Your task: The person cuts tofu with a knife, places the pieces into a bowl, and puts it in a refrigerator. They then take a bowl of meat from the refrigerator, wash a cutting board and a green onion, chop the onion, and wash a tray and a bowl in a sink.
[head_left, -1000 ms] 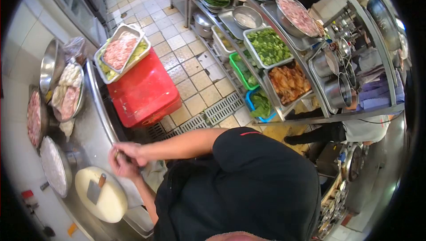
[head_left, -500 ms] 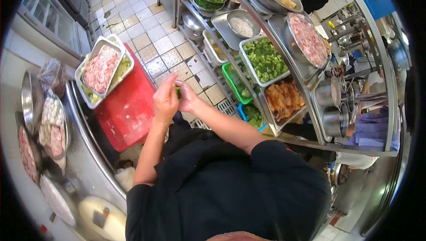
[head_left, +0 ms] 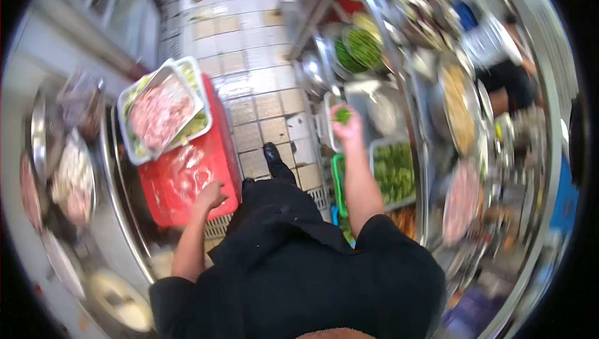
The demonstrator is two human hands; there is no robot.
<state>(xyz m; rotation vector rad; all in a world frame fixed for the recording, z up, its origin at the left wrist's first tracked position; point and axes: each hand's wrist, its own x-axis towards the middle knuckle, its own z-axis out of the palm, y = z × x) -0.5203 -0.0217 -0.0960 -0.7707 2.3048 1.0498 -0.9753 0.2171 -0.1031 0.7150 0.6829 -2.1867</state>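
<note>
My right hand is stretched forward beside the metal shelf, its fingers cupped around chopped greens. Nearest to it are a white tub and, farther forward, a bowl of chopped greens. Low on the left, my left hand hangs over the near edge of a wet red bin lid; its fingers are loosely apart and hold nothing. On that red surface stands a white tub of pale green vegetables, with a smaller tray of raw minced meat tilted on top.
A tub of broccoli and a green basket are on the shelf at right. Above them stand pans of raw meat and pale strips. A steel counter with several bowls runs along the left. Wet tiles lie ahead.
My hands, together in front of me before, have parted. The right has gone to the shelf side with the greens, and the left has dropped over the red surface. The view has swung.
</note>
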